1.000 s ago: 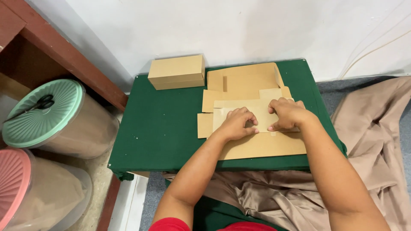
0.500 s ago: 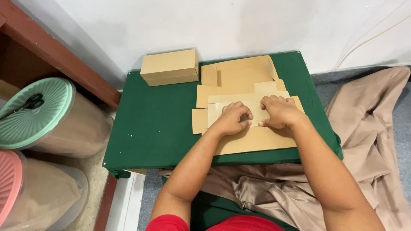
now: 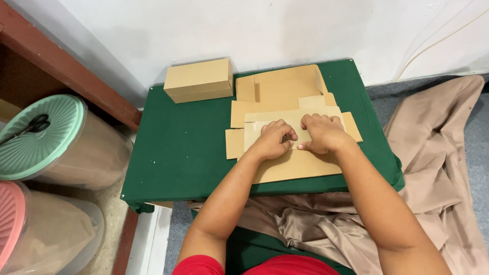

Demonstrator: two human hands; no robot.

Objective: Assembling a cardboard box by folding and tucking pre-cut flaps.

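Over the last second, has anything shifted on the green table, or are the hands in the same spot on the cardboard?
Hardly anything. The left hand and right hand press side by side on the flat cardboard blank as before, fingers bent along its fold; only the camera's framing drifts. The folded box, the cardboard stack, the green table and the green-lidded tub with scissors stayed put.

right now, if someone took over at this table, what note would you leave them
Left hand and right hand: both press fingers down on the top flat cardboard blank, side by side, gripping nothing.
Things: the blank lies on a stack of flat blanks on the green table. One folded box stands at the back left.
Done: one box made up.
Left: the top blank is still flat; more lie beneath.
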